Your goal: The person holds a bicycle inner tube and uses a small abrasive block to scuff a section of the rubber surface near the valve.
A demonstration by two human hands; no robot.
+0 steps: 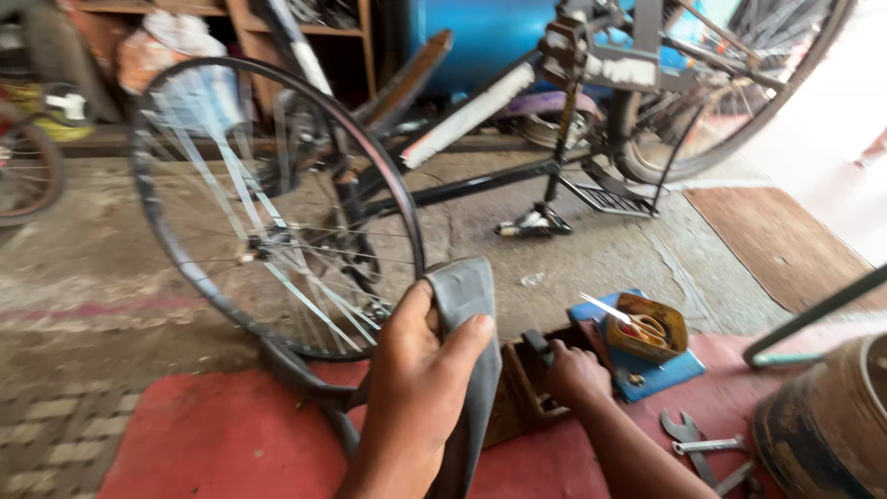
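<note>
My left hand [416, 397] grips a flat grey rubber inner tube [467, 296], held up in front of me; the tube hangs down past my wrist. Just behind it stands a bare bicycle wheel [277, 208] with shiny spokes and a black rim, blurred by motion. My right hand [575, 372] reaches into a brown wooden tool box [522, 383] on the red mat, fingers curled around a small dark object that I cannot make out. A yellow tin [651, 328] with scissors in it sits on a blue board just right of that hand.
An upside-down black bicycle frame [517, 176] stands on the concrete floor behind the wheel. Wrenches [698, 448] lie on the red mat [212, 444] at lower right, beside a dark round drum [822, 425]. A teal bar [813, 319] slants in from the right.
</note>
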